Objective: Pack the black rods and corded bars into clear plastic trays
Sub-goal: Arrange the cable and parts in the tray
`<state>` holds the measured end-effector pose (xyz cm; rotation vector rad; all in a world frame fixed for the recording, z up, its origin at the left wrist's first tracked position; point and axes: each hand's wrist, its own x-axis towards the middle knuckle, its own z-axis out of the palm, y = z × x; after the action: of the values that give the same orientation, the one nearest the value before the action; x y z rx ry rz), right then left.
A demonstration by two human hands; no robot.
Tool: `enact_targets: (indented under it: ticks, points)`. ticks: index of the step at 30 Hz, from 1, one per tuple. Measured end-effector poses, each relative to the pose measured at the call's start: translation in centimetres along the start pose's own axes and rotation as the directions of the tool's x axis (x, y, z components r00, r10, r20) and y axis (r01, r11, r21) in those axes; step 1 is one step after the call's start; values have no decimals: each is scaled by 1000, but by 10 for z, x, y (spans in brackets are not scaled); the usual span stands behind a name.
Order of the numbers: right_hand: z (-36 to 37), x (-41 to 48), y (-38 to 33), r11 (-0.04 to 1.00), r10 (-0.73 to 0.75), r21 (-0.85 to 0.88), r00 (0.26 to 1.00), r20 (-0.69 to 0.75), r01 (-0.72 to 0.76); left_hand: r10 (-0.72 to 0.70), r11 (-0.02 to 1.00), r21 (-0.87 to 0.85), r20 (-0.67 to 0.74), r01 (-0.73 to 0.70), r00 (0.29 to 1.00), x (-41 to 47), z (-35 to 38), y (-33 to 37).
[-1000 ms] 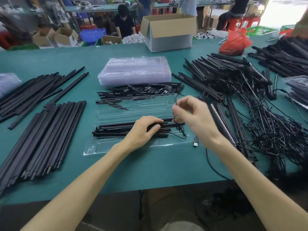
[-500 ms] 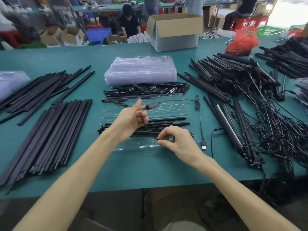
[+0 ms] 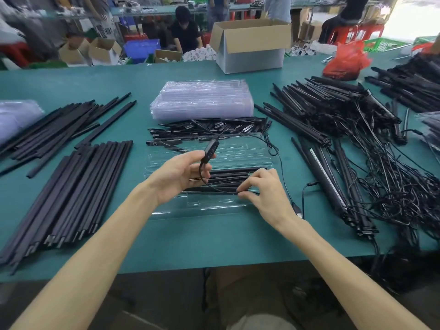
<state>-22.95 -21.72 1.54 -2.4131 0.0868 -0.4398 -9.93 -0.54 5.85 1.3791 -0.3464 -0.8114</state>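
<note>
An open clear plastic tray [image 3: 209, 206] lies on the green table in front of me, with black rods [image 3: 235, 173] lying lengthwise in its middle channel. My left hand [image 3: 181, 177] holds the black inline controller [image 3: 209, 151] of a cord above the tray. My right hand [image 3: 264, 191] pinches that thin black cord [image 3: 221, 189] low over the tray's right part. The cord runs on to the right, ending in a USB plug [image 3: 297, 209] on the table.
A stack of clear trays [image 3: 202, 98] and small black pieces [image 3: 209, 129] lie behind the tray. Black rods [image 3: 71, 186] fill the left side. A tangled heap of corded bars [image 3: 357, 151] covers the right. A cardboard box [image 3: 252, 44] and a red bag [image 3: 345, 60] stand at the back.
My left hand has lifted off the rods and raised the cord's controller. My right hand came down from above the tray to its front right, pinching the cord.
</note>
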Motion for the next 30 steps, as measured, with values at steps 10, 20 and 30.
enact_targets:
  ticks: [10,20,30]
  points:
    - [-16,20,14,942,224,279,968,-114,-185,270,919,305,-27,-249,963,0,11,-13]
    - [-29,33,48,907,332,-195,919,-210,-373,322,917,281,-107,-282,941,-13,5,-39]
    - [-32,33,37,923,197,-286,956,-219,-256,246,967,-17,-179,-253,953,-13,11,-39]
